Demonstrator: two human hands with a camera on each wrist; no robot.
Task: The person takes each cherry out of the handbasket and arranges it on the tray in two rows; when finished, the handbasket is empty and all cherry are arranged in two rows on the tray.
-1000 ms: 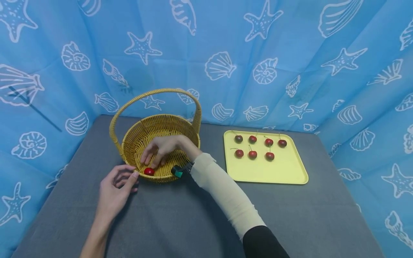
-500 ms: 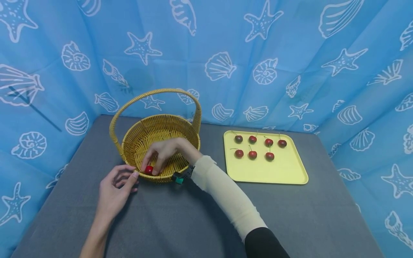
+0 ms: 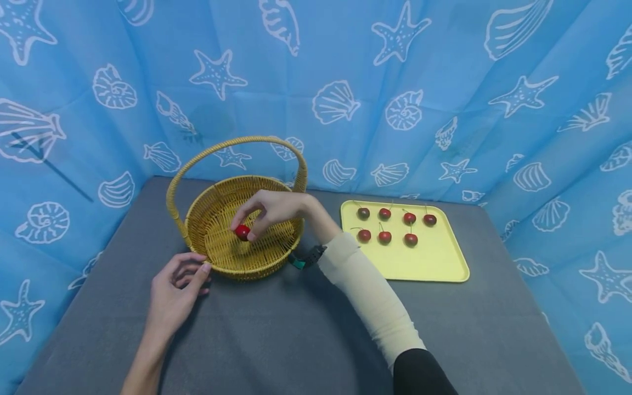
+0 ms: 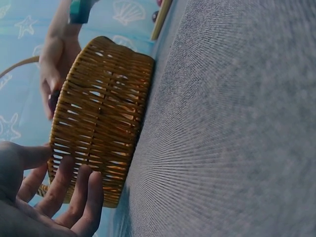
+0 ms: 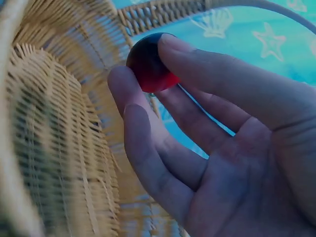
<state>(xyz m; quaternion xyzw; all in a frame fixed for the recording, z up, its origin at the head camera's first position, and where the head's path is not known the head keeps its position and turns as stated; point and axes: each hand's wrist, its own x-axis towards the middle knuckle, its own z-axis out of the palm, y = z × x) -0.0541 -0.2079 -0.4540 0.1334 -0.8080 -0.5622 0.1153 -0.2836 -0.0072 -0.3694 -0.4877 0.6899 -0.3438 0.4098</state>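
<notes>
Between thumb and fingertips, my right hand (image 3: 276, 209) pinches a shiny red cherry (image 3: 242, 232), raised over the inside of the round wicker basket (image 3: 249, 270). The right wrist view shows the cherry (image 5: 150, 66) close up, dark on top and bright red below, with the woven wall blurred behind. At the basket's near left edge, my left hand (image 3: 179, 291) grips the rim. Its thumb lies at the rim and its fingers (image 4: 94, 197) bend against the outer weave in the left wrist view. No other fruit shows inside the basket.
A tall arched handle (image 3: 237, 141) spans the basket. To its right, a yellow tray (image 3: 424, 269) bears several stemmed cherries (image 3: 384, 237) in two rows. Grey cloth (image 3: 306, 351) covers the table, and a blue shell-print curtain (image 3: 345, 66) hangs behind.
My right hand has closed its fingertips on the cherry, then lifted it off the basket's near left side and moved right. My left hand has stayed at the rim.
</notes>
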